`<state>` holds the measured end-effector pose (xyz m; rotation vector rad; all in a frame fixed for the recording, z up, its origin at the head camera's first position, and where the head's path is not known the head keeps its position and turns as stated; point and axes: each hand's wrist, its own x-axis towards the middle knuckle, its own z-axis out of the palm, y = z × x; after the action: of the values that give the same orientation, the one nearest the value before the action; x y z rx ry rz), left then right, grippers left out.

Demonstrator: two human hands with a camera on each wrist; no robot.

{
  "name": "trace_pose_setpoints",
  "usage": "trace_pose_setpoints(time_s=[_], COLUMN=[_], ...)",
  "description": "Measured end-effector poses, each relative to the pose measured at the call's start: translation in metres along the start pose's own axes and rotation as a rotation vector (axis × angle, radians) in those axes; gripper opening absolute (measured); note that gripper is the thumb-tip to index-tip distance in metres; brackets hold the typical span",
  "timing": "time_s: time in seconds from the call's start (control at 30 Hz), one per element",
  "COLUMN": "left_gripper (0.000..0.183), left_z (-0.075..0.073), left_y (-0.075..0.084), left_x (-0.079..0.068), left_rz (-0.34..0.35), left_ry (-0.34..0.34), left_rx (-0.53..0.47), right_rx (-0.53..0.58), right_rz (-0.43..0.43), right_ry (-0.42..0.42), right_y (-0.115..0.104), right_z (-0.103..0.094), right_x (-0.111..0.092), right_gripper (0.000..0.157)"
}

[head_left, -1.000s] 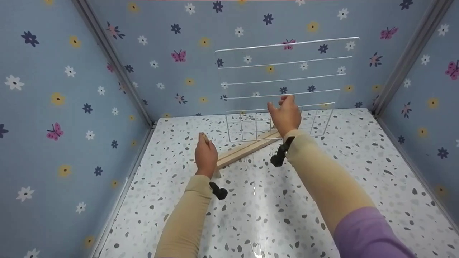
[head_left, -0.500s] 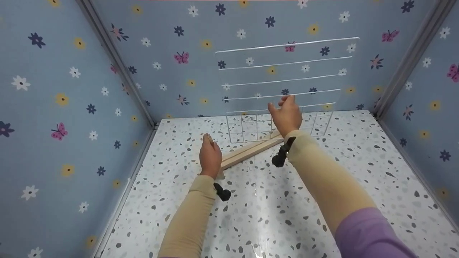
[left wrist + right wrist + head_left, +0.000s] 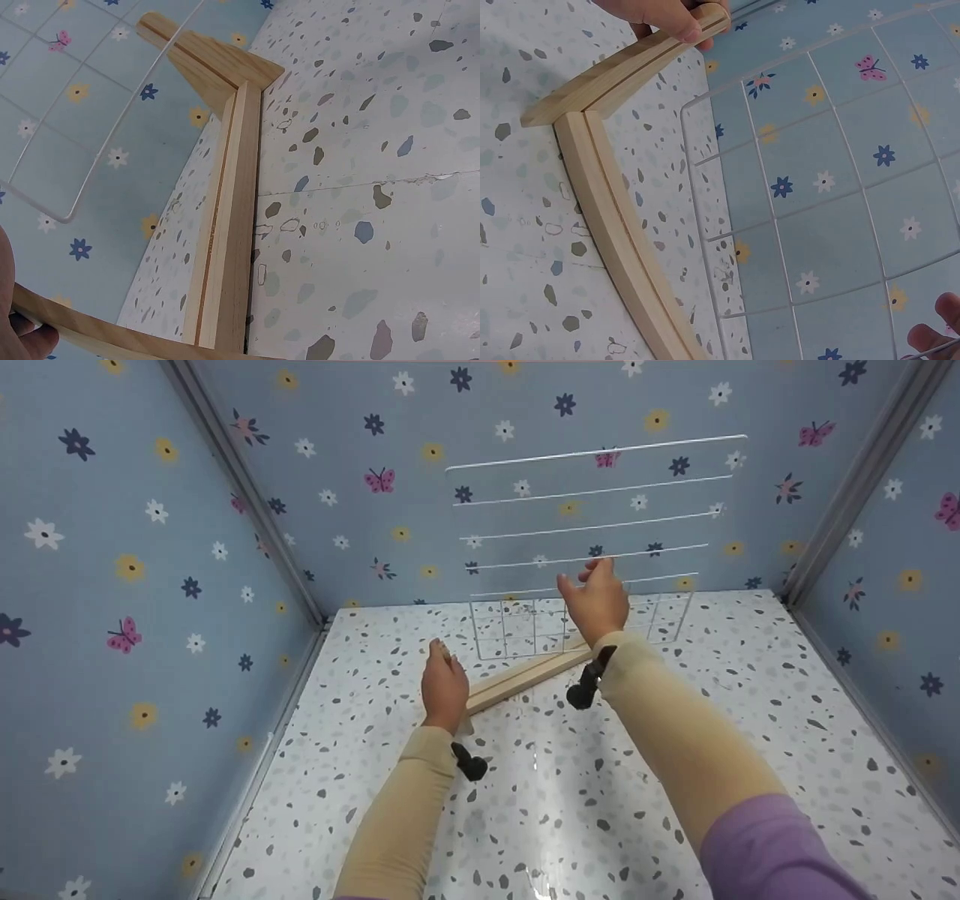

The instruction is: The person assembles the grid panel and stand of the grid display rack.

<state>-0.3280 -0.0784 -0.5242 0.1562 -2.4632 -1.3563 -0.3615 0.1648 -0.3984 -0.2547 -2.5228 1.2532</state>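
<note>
My left hand [image 3: 445, 690] grips the upright end piece [image 3: 630, 67] of a pale wooden stand, thumb along its side in the right wrist view. A grooved bar [image 3: 229, 225] joins that piece to a matching end piece [image 3: 217, 64] at the far end. The stand rests on the speckled surface, slanting away to the right in the head view. My right hand [image 3: 596, 604] holds a white wire grid [image 3: 592, 453] upright, behind and over the stand. Its fingers curl at a wire around the grid's middle. The grid's lower edge overlaps the bar in the head view.
A white speckled surface [image 3: 555, 810] lies under everything. Blue walls with flowers and butterflies [image 3: 337, 450] enclose the left, back and right sides. Grey metal strips [image 3: 244, 487] run along the corners.
My left hand and the near end of the stand have shifted slightly right in the head view. The grid and my right hand have hardly moved.
</note>
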Motion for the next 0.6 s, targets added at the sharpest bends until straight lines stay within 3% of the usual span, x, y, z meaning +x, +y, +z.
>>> trace_pose_setpoints(time_s=[0.6], left_gripper=[0.053], left_z=[0.0036], left_y=[0.0014], left_x=[-0.0027], left_rz=[0.008], left_ry=[-0.006], left_rx=[0.007], right_rx=[0.026], right_rz=[-0.002], right_ry=[-0.009], right_y=[-0.0032], right_z=[0.0015], right_x=[-0.0039], right_gripper=[0.054])
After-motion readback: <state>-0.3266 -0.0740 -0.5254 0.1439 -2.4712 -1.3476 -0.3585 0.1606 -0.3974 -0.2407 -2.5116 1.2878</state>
